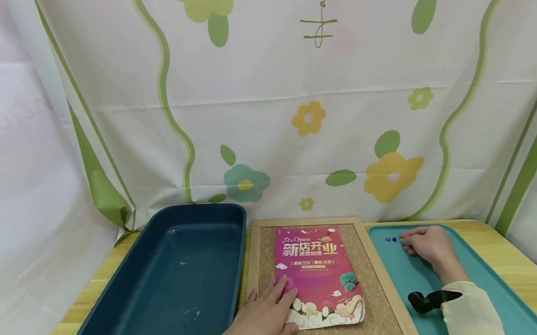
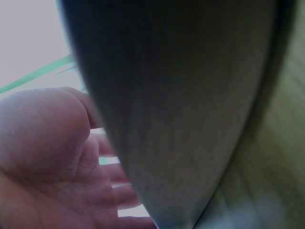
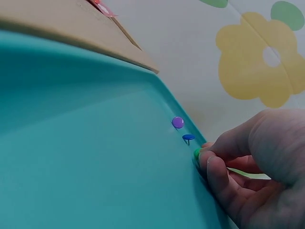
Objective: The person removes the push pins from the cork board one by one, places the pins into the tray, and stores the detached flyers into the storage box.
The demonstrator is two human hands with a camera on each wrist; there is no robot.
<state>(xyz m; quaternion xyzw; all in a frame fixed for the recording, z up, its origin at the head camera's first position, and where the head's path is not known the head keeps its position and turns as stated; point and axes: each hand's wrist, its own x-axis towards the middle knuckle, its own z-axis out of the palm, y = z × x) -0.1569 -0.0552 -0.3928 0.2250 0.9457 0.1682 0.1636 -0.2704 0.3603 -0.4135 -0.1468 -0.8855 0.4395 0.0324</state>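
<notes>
My left hand point(image 1: 263, 319) lies with fingers spread on the lower left of a pink and purple poster point(image 1: 316, 287). Beneath the poster is a cork board point(image 1: 378, 313) with a wooden frame. To the right, my right hand point(image 1: 432, 246) is over the far end of a teal tray point(image 1: 473, 277). In the right wrist view its thumb and forefinger pinch a green thumbtack point(image 3: 197, 153), mostly hidden by the fingertips. Beside it in the tray are a blue thumbtack point(image 3: 188, 137) and a purple thumbtack point(image 3: 177, 122).
A deep dark-blue basin point(image 1: 163, 285) stands left of the board on the wooden table point(image 1: 96, 292). A flowered cloth point(image 1: 267, 151) hangs behind everything. At the right wrist a black camera mount point(image 1: 429, 301) sticks out over the tray.
</notes>
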